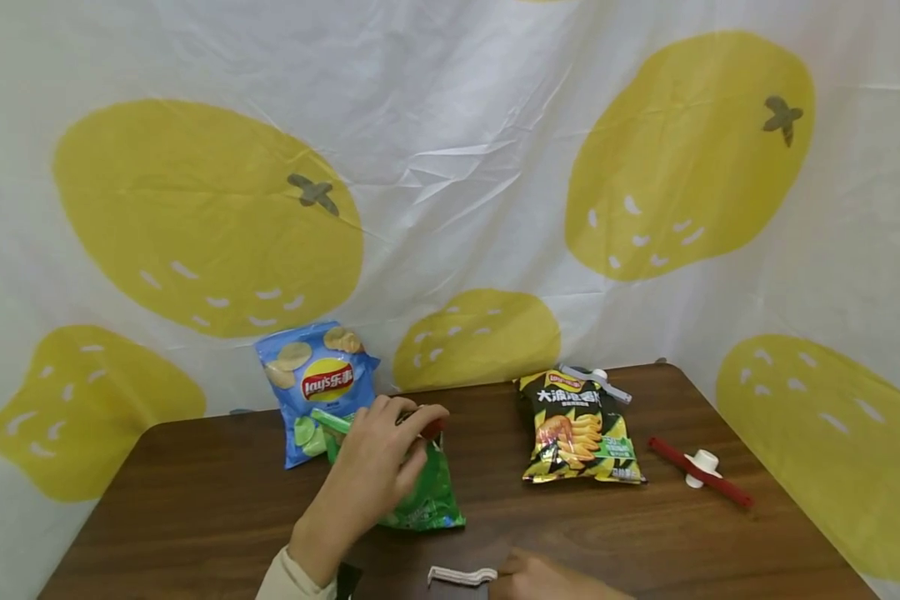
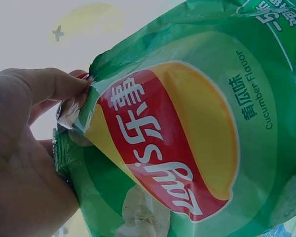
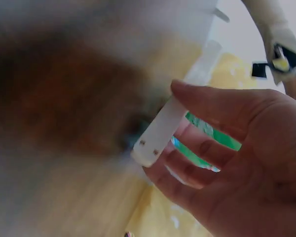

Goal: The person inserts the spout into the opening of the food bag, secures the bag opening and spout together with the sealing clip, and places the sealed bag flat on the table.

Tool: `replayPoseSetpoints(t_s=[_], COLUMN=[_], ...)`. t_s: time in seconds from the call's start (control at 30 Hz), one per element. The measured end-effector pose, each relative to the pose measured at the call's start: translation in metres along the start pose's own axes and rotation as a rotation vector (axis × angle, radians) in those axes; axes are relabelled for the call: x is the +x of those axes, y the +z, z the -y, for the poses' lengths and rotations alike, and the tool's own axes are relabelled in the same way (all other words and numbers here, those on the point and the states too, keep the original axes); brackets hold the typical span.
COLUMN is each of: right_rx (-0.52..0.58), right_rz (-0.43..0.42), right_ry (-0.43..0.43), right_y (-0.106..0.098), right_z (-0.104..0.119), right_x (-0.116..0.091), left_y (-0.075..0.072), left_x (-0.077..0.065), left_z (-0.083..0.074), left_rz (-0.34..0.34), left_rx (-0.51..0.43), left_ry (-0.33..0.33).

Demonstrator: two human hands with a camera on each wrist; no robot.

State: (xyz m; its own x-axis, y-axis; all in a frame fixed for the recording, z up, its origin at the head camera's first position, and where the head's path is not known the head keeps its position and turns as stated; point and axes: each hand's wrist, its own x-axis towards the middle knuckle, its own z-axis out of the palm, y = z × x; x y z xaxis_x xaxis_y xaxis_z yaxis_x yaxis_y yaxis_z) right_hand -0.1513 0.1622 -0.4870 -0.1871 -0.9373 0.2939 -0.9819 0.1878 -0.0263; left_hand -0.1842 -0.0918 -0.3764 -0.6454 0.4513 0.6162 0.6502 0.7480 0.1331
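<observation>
My left hand (image 1: 378, 458) pinches the top of a green Lay's cucumber chip bag (image 1: 431, 500). In the left wrist view the thumb and fingers are on the bag's crumpled upper edge (image 2: 71, 111), and its printed front faces the camera. Near the front of the table, my right hand (image 1: 543, 579) holds a white bag clip (image 1: 461, 576). Thumb and fingertips grip the clip (image 3: 163, 128) along its bar in the right wrist view. Much of the right hand is cut off by the head view's lower edge.
Behind the green bag a blue Lay's bag (image 1: 318, 367) leans on the curtain. A black chip bag (image 1: 581, 442) lies at right with a light clip (image 1: 598, 382) on its top. A red clip with a white knob (image 1: 701, 472) rests near the table's right edge.
</observation>
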Motion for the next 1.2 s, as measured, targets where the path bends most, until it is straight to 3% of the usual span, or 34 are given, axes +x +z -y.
replayPoseSetpoints(t_s=[0.1,0.17,0.33,0.43,0.6,0.7,0.9,1.0,1.2], right_rx=[0.267,0.35,0.317,0.251,0.094,0.048,0.036,0.039,0.202], right_rz=[0.027,0.02,-0.054,-0.136,-0.303,-0.358,-0.458,-0.51,-0.619], right_ry=[0.19,0.283,0.432,0.446,0.377,0.408,0.537,0.519,0.506], right_y=[-0.02,-0.034,-0.06,-0.071,-0.081,-0.085,-0.091,-0.091,-0.086], right_z=[0.0,-0.001,-0.007,-0.011,-0.016,-0.019,-0.019,-0.02,-0.024], right_x=[-0.003,-0.006,-0.015,-0.02,-0.022,-0.017,0.009,0.023,0.048], left_y=[-0.003,-0.004,-0.005,-0.005,-0.007,-0.008,-0.011,-0.012,-0.015], left_x=[0.0,0.0,0.0,0.0,0.0,0.0,-0.001,-0.001,0.0], left_z=[0.002,0.003,0.004,0.005,0.005,0.005,0.003,0.001,-0.002], left_rz=[-0.004,-0.007,-0.018,-0.024,-0.023,-0.013,0.001,-0.011,-0.003], left_rx=[-0.001,0.0,0.003,0.0,0.002,0.003,-0.016,-0.031,-0.133], left_ry=[-0.006,-0.011,-0.014,-0.017,-0.023,-0.024,-0.008,-0.018,-0.103])
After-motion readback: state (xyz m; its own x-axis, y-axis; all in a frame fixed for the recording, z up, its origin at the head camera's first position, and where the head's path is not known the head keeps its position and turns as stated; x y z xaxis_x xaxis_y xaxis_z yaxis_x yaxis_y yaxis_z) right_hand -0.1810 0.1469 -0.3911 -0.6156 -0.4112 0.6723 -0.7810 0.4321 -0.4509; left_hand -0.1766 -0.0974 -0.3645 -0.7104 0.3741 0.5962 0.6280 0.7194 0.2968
